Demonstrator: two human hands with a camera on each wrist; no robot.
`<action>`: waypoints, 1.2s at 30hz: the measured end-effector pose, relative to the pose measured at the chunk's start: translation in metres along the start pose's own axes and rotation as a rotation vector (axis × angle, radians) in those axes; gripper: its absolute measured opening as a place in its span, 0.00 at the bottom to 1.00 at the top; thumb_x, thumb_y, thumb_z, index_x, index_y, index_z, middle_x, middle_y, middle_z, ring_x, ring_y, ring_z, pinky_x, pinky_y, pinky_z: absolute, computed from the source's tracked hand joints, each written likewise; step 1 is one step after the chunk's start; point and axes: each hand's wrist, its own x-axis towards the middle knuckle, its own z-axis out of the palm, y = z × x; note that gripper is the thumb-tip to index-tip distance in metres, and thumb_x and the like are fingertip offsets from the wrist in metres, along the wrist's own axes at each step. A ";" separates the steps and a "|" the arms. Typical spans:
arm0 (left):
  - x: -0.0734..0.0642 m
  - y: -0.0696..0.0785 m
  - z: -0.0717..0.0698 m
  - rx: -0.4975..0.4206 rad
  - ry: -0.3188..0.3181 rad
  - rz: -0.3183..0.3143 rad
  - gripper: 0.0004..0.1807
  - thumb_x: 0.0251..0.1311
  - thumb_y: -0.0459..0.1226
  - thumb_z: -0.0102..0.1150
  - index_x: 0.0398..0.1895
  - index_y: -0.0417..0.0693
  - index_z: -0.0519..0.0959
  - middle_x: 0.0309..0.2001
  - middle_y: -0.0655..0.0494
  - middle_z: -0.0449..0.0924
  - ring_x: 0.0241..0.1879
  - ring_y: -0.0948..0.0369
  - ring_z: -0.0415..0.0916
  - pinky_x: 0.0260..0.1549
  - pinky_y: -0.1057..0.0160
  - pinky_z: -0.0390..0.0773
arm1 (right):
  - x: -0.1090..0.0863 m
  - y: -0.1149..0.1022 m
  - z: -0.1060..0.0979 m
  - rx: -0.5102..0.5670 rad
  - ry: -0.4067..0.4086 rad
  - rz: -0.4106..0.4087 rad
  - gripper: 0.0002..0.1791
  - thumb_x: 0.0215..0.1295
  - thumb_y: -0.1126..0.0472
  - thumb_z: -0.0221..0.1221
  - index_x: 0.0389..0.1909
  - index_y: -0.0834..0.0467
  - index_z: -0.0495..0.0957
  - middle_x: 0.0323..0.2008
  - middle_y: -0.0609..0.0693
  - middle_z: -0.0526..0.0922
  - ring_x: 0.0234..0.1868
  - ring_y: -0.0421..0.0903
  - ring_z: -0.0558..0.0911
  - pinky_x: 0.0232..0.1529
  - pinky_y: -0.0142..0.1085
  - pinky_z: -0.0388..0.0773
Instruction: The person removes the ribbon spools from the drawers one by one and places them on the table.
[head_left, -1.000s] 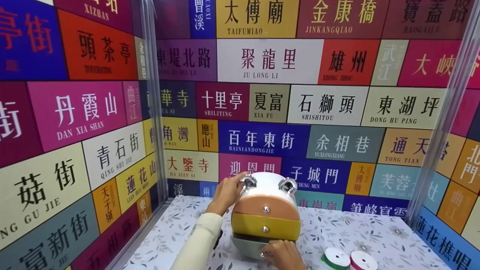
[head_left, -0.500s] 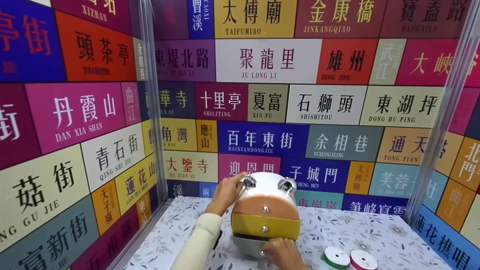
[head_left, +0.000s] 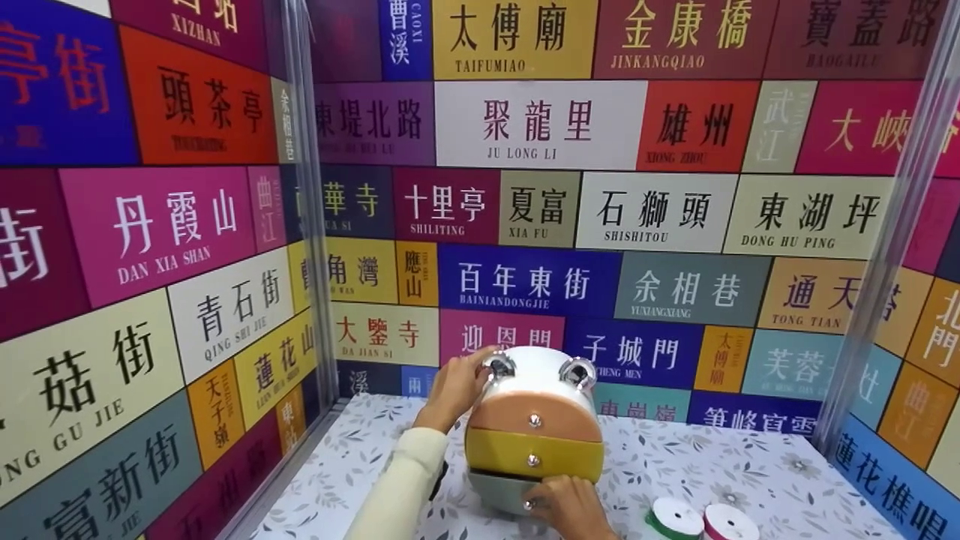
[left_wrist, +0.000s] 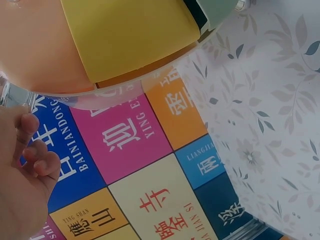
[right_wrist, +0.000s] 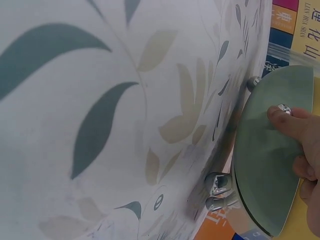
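A small rounded drawer cabinet (head_left: 534, 375) stands on the table, with a white top and two chrome rings like ears. Its drawers are peach (head_left: 517, 415), yellow (head_left: 502, 452) and green (head_left: 491, 491) from top to bottom, each with a shiny knob. A dark gap shows above the green drawer, which sticks out slightly. My left hand (head_left: 455, 390) holds the cabinet at its left chrome ring (head_left: 497, 365); the left wrist view shows that hand's fingers curled (left_wrist: 30, 165). My right hand (head_left: 571, 506) pinches the green drawer's knob (right_wrist: 284, 108), its other fingers bent.
Two ribbon spools, one green (head_left: 675, 517) and one red (head_left: 729, 521), lie right of the cabinet. A leaf-patterned cloth (head_left: 795, 480) covers the table. Walls with colourful sign panels (head_left: 540, 124) rise behind and at both sides.
The green drawer has slid inward toward the cabinet, and its opening has narrowed, with my right hand moving along on the knob. My left hand stays at the ring.
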 end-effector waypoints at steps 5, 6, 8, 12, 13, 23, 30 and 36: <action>0.002 0.001 0.001 -0.001 -0.004 0.000 0.26 0.62 0.39 0.61 0.61 0.76 0.73 0.15 0.61 0.70 0.16 0.64 0.66 0.15 0.65 0.66 | 0.002 0.001 -0.001 0.027 -0.046 0.056 0.09 0.45 0.54 0.74 0.30 0.41 0.88 0.25 0.35 0.85 0.26 0.32 0.81 0.25 0.30 0.77; 0.002 0.000 0.001 -0.001 -0.003 0.002 0.26 0.62 0.39 0.61 0.61 0.75 0.73 0.14 0.61 0.69 0.16 0.64 0.66 0.14 0.65 0.66 | 0.003 0.001 -0.001 0.027 -0.049 0.061 0.09 0.45 0.54 0.74 0.30 0.41 0.88 0.25 0.35 0.85 0.26 0.32 0.81 0.25 0.30 0.77; 0.002 0.000 0.001 0.003 0.000 0.003 0.26 0.62 0.39 0.61 0.61 0.75 0.73 0.14 0.62 0.68 0.16 0.63 0.66 0.14 0.65 0.66 | 0.003 0.002 0.000 0.025 -0.053 0.067 0.09 0.45 0.54 0.74 0.29 0.41 0.88 0.25 0.35 0.85 0.27 0.32 0.81 0.26 0.30 0.78; 0.002 -0.001 0.001 0.003 0.000 0.000 0.26 0.62 0.39 0.61 0.61 0.75 0.73 0.14 0.62 0.68 0.16 0.63 0.66 0.15 0.65 0.67 | 0.004 0.002 0.000 0.031 -0.055 0.080 0.09 0.45 0.54 0.74 0.29 0.41 0.87 0.26 0.34 0.85 0.27 0.31 0.82 0.27 0.31 0.78; 0.002 -0.001 0.001 0.002 -0.001 -0.001 0.26 0.62 0.39 0.61 0.61 0.75 0.73 0.14 0.62 0.68 0.16 0.63 0.66 0.15 0.64 0.67 | 0.004 0.002 0.000 0.034 -0.057 0.082 0.08 0.45 0.53 0.74 0.29 0.41 0.88 0.26 0.34 0.86 0.28 0.32 0.82 0.27 0.31 0.78; 0.003 0.000 -0.001 -0.004 -0.012 0.003 0.26 0.62 0.39 0.61 0.61 0.75 0.73 0.16 0.59 0.72 0.16 0.63 0.67 0.16 0.64 0.68 | 0.006 0.004 0.003 0.003 -0.011 0.062 0.08 0.44 0.53 0.74 0.28 0.40 0.88 0.26 0.35 0.86 0.27 0.33 0.82 0.24 0.31 0.77; 0.002 -0.002 -0.001 -0.010 -0.016 0.005 0.26 0.62 0.40 0.61 0.61 0.76 0.73 0.17 0.61 0.73 0.18 0.63 0.69 0.17 0.63 0.69 | 0.006 0.007 0.005 -0.005 -0.003 0.073 0.09 0.43 0.56 0.75 0.27 0.40 0.88 0.26 0.36 0.86 0.26 0.34 0.82 0.23 0.32 0.77; 0.002 -0.002 -0.001 -0.006 -0.027 -0.018 0.26 0.62 0.41 0.61 0.61 0.78 0.72 0.22 0.55 0.79 0.19 0.62 0.70 0.18 0.63 0.70 | 0.007 0.009 0.006 0.019 -0.038 0.100 0.09 0.45 0.56 0.74 0.28 0.40 0.88 0.28 0.36 0.86 0.27 0.33 0.82 0.25 0.33 0.79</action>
